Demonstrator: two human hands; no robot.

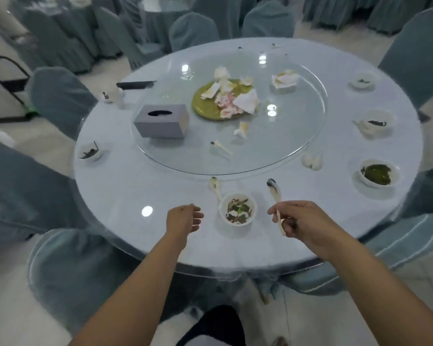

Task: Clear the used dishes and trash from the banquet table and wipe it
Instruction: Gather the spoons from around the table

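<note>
Banquet table (125,196), round and topped with pale blue glass, is early in clearing; it carries several small white bowls of scraps round its rim, and a green plate (210,106) heaped with crumpled napkins sits on the glass turntable (298,136) beside a grey tissue box (161,121). The right hand (303,221) pinches a soiled white spoon (275,196) by its handle, bowl end raised over the table; the left hand (185,217) hangs loosely curled and empty just beside the nearest white bowl (238,208). Gathering cutlery seems the step in hand; next the spoon probably belongs in that bowl, with the second spoon (215,186) lying just beyond it.
</note>
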